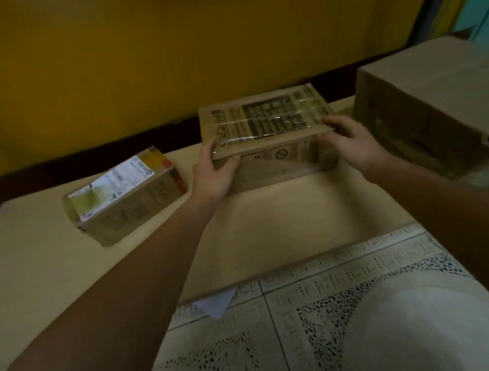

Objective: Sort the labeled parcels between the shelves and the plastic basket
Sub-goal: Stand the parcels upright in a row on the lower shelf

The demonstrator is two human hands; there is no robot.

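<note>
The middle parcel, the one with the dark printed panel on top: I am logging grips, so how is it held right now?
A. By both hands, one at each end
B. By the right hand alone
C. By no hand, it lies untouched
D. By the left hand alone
A: the left hand grips the left end of the middle parcel and the right hand grips its right end, on the shelf.

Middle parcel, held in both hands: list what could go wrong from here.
1. The left hand and right hand hold only the near corners of the printed cardboard parcel; the grip could slip if it is heavy.
2. The large cardboard box stands close on the right; a swing that way may bump it.
</note>
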